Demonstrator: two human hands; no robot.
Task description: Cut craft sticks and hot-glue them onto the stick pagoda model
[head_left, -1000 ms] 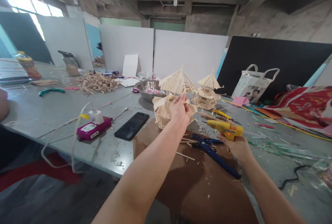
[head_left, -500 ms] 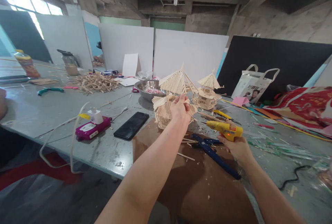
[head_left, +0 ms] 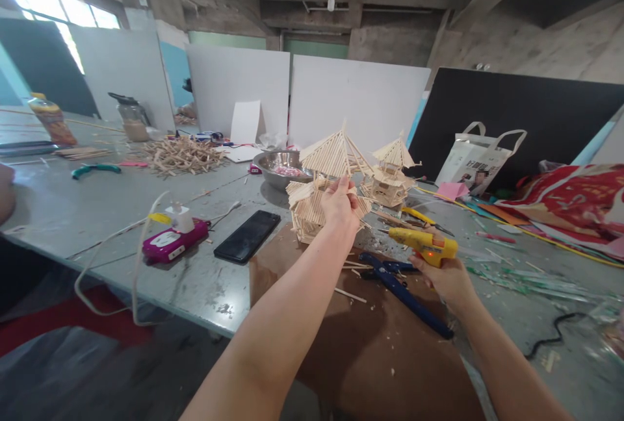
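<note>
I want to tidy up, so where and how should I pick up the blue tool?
I'd probably take the blue tool by the outer end of the long handle, from above on your near side: it slants toward you and rightward across the brown sheet. The right hand, holding the yellow glue gun, sits close by.

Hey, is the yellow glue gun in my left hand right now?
No, the right hand holds the yellow glue gun, while the left hand is at the nearer stick model.
</note>
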